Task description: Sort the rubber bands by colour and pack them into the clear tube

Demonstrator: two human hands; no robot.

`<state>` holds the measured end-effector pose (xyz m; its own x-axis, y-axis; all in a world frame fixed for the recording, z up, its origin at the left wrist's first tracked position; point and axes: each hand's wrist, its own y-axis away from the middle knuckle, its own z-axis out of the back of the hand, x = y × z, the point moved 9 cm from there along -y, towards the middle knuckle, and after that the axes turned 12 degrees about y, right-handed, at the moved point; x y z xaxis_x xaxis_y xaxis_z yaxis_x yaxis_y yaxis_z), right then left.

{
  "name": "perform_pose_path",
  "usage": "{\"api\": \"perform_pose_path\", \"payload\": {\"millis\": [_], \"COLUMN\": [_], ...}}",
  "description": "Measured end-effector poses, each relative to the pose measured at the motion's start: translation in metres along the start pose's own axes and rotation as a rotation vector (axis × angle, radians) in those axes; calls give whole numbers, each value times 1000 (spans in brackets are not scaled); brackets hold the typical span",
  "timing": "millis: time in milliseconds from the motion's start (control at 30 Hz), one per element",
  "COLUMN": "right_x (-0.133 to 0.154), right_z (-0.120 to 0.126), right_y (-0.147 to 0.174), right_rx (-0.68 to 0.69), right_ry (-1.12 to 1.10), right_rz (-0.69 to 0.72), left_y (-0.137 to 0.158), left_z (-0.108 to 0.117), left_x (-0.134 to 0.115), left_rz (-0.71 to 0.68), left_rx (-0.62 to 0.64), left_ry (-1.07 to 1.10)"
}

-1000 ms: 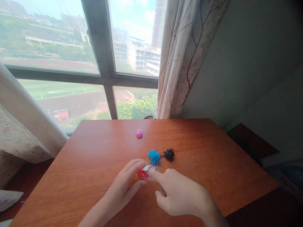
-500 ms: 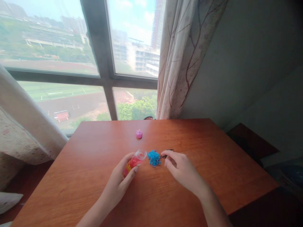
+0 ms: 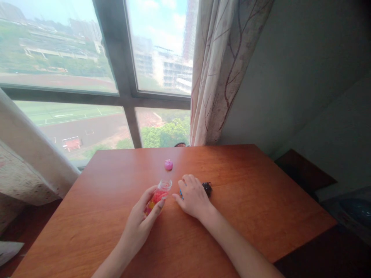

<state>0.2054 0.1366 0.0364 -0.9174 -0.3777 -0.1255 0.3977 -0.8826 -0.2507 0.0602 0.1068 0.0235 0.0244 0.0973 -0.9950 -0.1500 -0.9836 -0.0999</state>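
Observation:
My left hand [image 3: 142, 216] is wrapped round a small clear jar [image 3: 159, 195] with red and yellow contents, tilted with its uncapped mouth up and to the right. Over the pile of blue bands [image 3: 181, 193] lies my right hand [image 3: 193, 196], palm down, with its thumb apart from the curved fingers. Most of the blue pile is hidden under that hand; only bits of blue show at its left side. A dark clump [image 3: 207, 188], seemingly of black bands, lies just beyond my right hand. Farther back sits a shiny pink apple-shaped piece [image 3: 168, 165].
All of this is on a brown wooden table [image 3: 116, 170]. Behind it stands a large window, with curtains [image 3: 214, 77] at both sides. A dark wall is at the right, with a low dark wooden surface [image 3: 307, 168] beyond the table's right edge.
My right hand has moved left from beside the dark clump onto the blue pile, covering most of it and exposing the clump. My left hand still holds the jar, slightly farther left in view.

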Motion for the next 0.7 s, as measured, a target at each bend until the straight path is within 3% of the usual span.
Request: {"api": "perform_pose_path", "payload": {"millis": [233,700], "right_x": [2,12], "right_z": [-17,-21], "right_y": [-2,20], "right_rx": [15,28], "right_ry": [46,-23], "right_rz": [38,21], "left_y": [2,3], "left_z": [-3,-8], "left_x": [-4,-5], "left_rz": [-6,-1], "left_rx": [22,41], "left_ry": [8,32]}}
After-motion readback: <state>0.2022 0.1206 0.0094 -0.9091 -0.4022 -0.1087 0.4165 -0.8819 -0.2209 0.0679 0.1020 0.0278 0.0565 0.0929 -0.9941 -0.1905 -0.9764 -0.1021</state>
